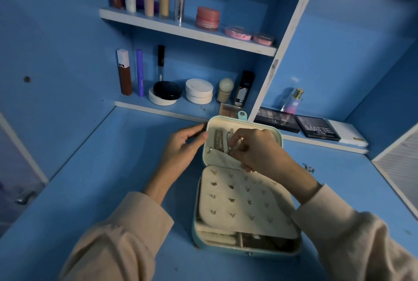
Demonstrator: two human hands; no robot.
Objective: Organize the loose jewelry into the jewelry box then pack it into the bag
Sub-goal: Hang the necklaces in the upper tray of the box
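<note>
MATTE stands on a dark palette, SB on a bottle.

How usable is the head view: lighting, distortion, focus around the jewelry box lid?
Head view: dim, blue-tinted light, no glare; the wide-angle lens bows the upper shelf and smears the corners; the jewelry box is fairly sharp, but the chain in the right hand is small and soft, links indistinct.

The left sleeve and the right sleeve are long, loose and made of a pale beige, soft-looking cloth. They are wide, fall in broad folds and end plainly at the wrists, where the left hand and the right hand show bare.
</note>
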